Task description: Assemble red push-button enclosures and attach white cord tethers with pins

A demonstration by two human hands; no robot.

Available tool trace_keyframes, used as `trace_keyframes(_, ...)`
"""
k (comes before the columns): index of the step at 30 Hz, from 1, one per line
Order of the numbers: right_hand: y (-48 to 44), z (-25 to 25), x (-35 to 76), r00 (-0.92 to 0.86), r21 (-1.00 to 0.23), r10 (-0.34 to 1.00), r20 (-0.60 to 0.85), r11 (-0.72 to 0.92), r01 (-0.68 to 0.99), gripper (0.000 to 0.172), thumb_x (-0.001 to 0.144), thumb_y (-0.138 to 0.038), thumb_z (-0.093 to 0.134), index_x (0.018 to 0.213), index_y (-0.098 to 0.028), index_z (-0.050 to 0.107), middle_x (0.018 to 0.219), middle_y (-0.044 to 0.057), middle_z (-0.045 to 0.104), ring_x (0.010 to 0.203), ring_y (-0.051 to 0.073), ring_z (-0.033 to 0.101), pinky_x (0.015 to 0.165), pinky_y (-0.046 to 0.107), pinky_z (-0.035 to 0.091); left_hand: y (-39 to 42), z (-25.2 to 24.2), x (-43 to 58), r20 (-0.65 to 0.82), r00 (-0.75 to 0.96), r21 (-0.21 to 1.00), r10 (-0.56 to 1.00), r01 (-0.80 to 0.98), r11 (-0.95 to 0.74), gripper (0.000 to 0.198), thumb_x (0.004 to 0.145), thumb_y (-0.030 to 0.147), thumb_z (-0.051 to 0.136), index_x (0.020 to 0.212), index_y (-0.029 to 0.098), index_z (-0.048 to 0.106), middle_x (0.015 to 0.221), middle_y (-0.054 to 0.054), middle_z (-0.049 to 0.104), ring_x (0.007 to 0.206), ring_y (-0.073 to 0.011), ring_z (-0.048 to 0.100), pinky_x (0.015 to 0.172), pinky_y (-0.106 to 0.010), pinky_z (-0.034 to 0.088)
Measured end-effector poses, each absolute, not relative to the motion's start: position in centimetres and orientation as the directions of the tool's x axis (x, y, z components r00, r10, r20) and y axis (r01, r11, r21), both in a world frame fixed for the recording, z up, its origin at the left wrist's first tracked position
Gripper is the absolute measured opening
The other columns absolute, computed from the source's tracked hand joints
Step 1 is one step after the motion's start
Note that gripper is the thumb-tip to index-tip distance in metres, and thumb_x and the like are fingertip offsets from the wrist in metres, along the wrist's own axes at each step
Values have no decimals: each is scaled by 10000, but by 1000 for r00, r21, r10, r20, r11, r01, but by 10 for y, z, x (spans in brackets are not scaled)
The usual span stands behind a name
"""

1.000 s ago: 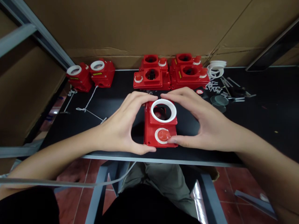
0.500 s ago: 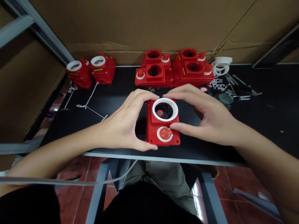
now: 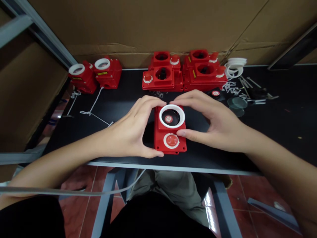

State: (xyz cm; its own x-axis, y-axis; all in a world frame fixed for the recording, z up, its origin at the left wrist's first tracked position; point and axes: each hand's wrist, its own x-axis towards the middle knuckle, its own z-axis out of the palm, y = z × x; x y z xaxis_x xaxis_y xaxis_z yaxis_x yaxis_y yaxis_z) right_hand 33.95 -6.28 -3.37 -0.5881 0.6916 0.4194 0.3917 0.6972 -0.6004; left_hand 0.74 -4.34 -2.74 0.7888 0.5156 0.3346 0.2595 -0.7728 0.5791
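Between my hands, near the table's front edge, is a red box [image 3: 160,135] with a round orange-red button [image 3: 171,140] in a white collar. A white ring [image 3: 182,116] sits around its round opening, and inside shows a black face with a red-and-white round label [image 3: 168,119]. My left hand [image 3: 128,129] spans the box's left side, fingertips at the far edge and thumb at the near left corner. My right hand [image 3: 210,120] holds the right side, fingers by the far edge and thumb beside the ring.
Several similar red boxes [image 3: 162,79] stand along the cardboard wall. Two with white rings and cords [image 3: 107,71] are at far left. White rings [image 3: 236,62], clear discs [image 3: 237,103], metal rods [image 3: 252,82] and small white pieces [image 3: 230,87] lie at the right.
The held box has shifted slightly left and tilted, with both hands following. The label inside the opening now shows fully and the ring has turned a little towards the left.
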Motion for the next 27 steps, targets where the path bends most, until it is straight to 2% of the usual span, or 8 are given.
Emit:
trace_keyframes(10,-61,-36,339,-593,-614,703,392,680,400,561,1088,-513,987,1607,-385,815,1580,118,838,1421,427,811,1208,671,681,-42,-30,5,304,814,551,494,273,-789,1195,916,605,1106,1850,286,432,1817,-258,562,1687,-518,606,1419,-759,578)
trace_keyframes(14,-61,-37,339,-597,-605,697,396,688,402,572,1094,-524,983,1615,-370,803,1580,123,834,1416,415,811,1206,664,679,-42,-30,6,291,808,578,512,278,-767,1203,885,584,1126,1849,296,466,1823,-251,570,1681,-537,608,1425,-790,566)
trace_keyframes(21,-60,-37,340,-603,-599,696,390,689,407,556,1096,-508,978,1605,-364,807,1571,124,834,1403,413,811,1203,666,678,-42,-31,6,267,821,563,504,291,-773,1167,947,674,1074,1846,271,448,1821,-270,559,1698,-524,593,1432,-786,563)
trace_keyframes(27,-61,-37,340,-603,-606,703,377,679,414,568,1094,-533,978,1609,-358,813,1572,125,829,1395,410,810,1197,651,676,-43,-29,7,249,806,604,536,303,-737,1176,894,643,1116,1829,278,504,1809,-269,577,1675,-545,609,1422,-820,561)
